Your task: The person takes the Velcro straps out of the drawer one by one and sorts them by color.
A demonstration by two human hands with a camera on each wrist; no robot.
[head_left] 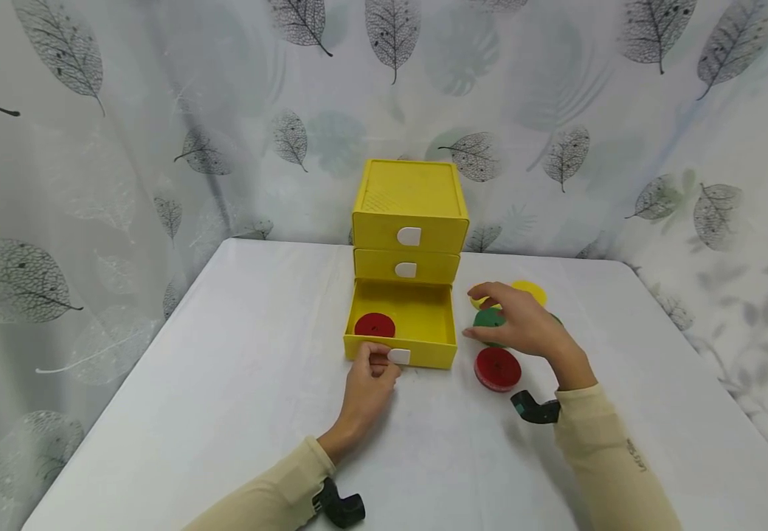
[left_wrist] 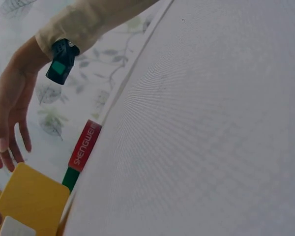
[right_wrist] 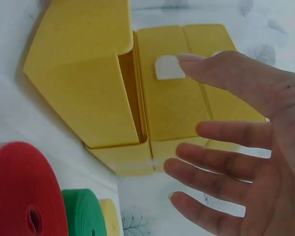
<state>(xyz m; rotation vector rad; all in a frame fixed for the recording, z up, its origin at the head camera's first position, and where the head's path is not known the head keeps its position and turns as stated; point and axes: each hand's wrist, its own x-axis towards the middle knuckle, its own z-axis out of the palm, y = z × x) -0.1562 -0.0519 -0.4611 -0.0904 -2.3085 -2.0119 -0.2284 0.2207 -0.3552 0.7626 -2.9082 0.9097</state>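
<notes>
A yellow drawer cabinet (head_left: pixel 412 190) stands with its bottom drawer (head_left: pixel 425 352) pulled out. One flat red roll of tape (head_left: pixel 375 324) lies inside, at the left. My left hand (head_left: pixel 365 391) is at the drawer front with curled fingers, pinching the white handle (head_left: pixel 400 357); the left wrist view shows only a fingertip beside that handle. Over the green tape roll (head_left: pixel 488 324) hovers my right hand (head_left: pixel 521 322), thumb and fingers spread apart and holding nothing. Nearer to me lies another red tape roll (right_wrist: pixel 27 194), and yellow tape rolls (head_left: pixel 530 290) are farther back, partly hidden.
Above the pulled-out drawer are two closed drawers with white handles (head_left: pixel 409 236). Everything stands on a white table (head_left: pixel 257 354), with a leaf-patterned curtain (head_left: pixel 224 110) behind and at the sides. A small dark camera (head_left: pixel 535 408) sits at each wrist.
</notes>
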